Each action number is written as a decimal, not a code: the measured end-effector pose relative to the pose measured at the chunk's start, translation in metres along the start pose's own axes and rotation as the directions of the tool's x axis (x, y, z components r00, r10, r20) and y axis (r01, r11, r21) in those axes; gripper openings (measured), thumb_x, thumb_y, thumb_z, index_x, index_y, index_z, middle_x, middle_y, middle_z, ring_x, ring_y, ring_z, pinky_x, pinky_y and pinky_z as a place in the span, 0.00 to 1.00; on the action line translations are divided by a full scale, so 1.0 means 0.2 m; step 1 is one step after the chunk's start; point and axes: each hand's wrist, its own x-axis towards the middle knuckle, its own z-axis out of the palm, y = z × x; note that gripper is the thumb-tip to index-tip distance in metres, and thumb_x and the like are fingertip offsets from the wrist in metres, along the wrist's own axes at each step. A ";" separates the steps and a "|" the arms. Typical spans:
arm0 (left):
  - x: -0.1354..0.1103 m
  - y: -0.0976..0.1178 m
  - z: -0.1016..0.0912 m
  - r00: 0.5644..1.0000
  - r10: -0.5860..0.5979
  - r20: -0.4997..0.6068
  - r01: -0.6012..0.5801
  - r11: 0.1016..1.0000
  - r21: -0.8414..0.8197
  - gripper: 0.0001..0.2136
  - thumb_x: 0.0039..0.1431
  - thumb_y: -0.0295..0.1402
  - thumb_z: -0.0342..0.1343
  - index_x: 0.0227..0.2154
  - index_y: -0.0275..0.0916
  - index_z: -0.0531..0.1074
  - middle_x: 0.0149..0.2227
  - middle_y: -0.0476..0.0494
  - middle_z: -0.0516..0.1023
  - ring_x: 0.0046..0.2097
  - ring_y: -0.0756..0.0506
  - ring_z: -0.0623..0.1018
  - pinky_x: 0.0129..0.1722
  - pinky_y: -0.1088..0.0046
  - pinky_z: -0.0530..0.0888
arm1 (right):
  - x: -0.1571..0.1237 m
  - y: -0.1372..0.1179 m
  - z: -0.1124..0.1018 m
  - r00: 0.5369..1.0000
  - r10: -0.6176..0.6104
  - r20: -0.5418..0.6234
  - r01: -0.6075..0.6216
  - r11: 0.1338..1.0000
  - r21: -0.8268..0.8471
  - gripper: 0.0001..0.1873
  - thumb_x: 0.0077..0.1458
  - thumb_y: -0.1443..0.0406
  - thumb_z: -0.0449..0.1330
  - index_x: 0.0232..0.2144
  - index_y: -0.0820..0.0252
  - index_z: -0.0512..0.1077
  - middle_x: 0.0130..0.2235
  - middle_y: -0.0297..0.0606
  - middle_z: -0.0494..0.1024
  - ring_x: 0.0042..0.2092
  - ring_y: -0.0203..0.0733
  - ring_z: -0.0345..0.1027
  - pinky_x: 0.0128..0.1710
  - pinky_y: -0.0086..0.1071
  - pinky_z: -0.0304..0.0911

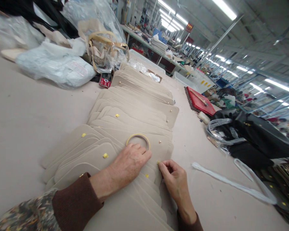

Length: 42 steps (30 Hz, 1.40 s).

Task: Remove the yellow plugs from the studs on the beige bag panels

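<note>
Overlapping beige panels point(132, 115), rounded at the ends and fitted with small metal studs, lie fanned out on the table in front of me. My left hand point(125, 166) rests over them, its fingers curled onto the near edge of a thin roll of yellow tape point(148, 141). The left fingertips are partly hidden. My right hand point(174, 179) pinches a tiny piece of yellow tape point(158, 163) between thumb and forefinger, at the right edge of a panel. Other small yellow tape pieces point(105, 155) stick to several panels.
Plastic-wrapped bundles point(55, 64) and a red phone point(105, 80) lie at the back left. To the right are a red slab point(201, 101) with a stick on it, black bags point(250, 134), a white strap point(233, 183) and dark stacked pieces point(279, 189).
</note>
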 end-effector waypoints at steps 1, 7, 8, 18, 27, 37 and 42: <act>0.00 0.00 0.00 1.000 0.001 -0.002 -0.001 1.000 0.000 0.06 0.62 0.22 0.49 0.36 0.39 0.67 0.36 0.46 0.72 0.39 0.42 0.69 0.40 0.64 0.65 | 0.00 0.00 0.00 1.000 -0.008 -0.002 0.008 1.000 -0.015 0.18 0.55 0.53 0.58 0.23 0.59 0.73 0.21 0.32 0.72 0.25 0.38 0.62 0.25 0.29 0.56; 0.01 0.00 -0.01 1.000 -0.002 0.002 0.002 1.000 0.019 0.05 0.62 0.23 0.49 0.36 0.39 0.67 0.36 0.45 0.72 0.39 0.42 0.70 0.39 0.64 0.65 | 0.00 0.03 0.01 0.995 -0.024 -0.095 0.022 0.999 -0.025 0.16 0.54 0.53 0.61 0.35 0.60 0.73 0.22 0.31 0.74 0.24 0.38 0.66 0.25 0.29 0.60; 0.01 0.01 -0.01 1.000 -0.002 0.003 0.002 1.000 0.021 0.06 0.62 0.23 0.49 0.35 0.39 0.67 0.36 0.45 0.72 0.39 0.42 0.70 0.40 0.64 0.65 | -0.01 0.04 0.02 0.991 -0.023 -0.129 0.023 1.000 -0.004 0.17 0.54 0.53 0.62 0.38 0.60 0.71 0.22 0.30 0.74 0.23 0.39 0.66 0.25 0.29 0.61; 0.01 0.01 -0.02 1.000 0.002 -0.002 -0.002 1.000 0.026 0.06 0.62 0.22 0.49 0.35 0.39 0.67 0.36 0.45 0.73 0.38 0.42 0.70 0.40 0.64 0.66 | -0.09 0.06 0.05 0.927 -0.339 -0.160 0.301 0.927 -0.221 0.12 0.62 0.61 0.55 0.35 0.60 0.77 0.32 0.40 0.80 0.32 0.40 0.73 0.34 0.30 0.65; 0.01 0.00 -0.01 0.999 0.029 -0.022 -0.028 0.999 0.034 0.07 0.61 0.21 0.48 0.34 0.39 0.66 0.34 0.45 0.73 0.37 0.42 0.70 0.39 0.64 0.67 | 0.02 -0.05 0.03 0.961 -0.263 -0.083 0.226 0.924 -0.309 0.11 0.58 0.62 0.57 0.27 0.58 0.76 0.27 0.36 0.79 0.29 0.39 0.72 0.31 0.29 0.62; -0.04 -0.06 -0.03 0.923 0.114 -0.366 -0.175 0.975 -0.136 0.10 0.68 0.26 0.43 0.45 0.40 0.68 0.34 0.46 0.76 0.36 0.48 0.76 0.38 0.74 0.74 | -0.06 -0.03 -0.07 0.959 -0.190 0.210 0.231 0.953 -0.196 0.24 0.61 0.59 0.56 0.14 0.60 0.69 0.16 0.29 0.68 0.19 0.34 0.60 0.19 0.28 0.48; -0.04 -0.05 -0.04 0.895 0.198 -0.400 -0.277 0.949 -0.152 0.14 0.68 0.28 0.46 0.55 0.40 0.62 0.39 0.45 0.79 0.38 0.49 0.79 0.38 0.75 0.76 | -0.06 -0.08 -0.10 0.942 -0.334 -0.039 0.334 0.943 -0.013 0.09 0.60 0.64 0.57 0.32 0.59 0.77 0.28 0.33 0.78 0.29 0.37 0.70 0.29 0.28 0.62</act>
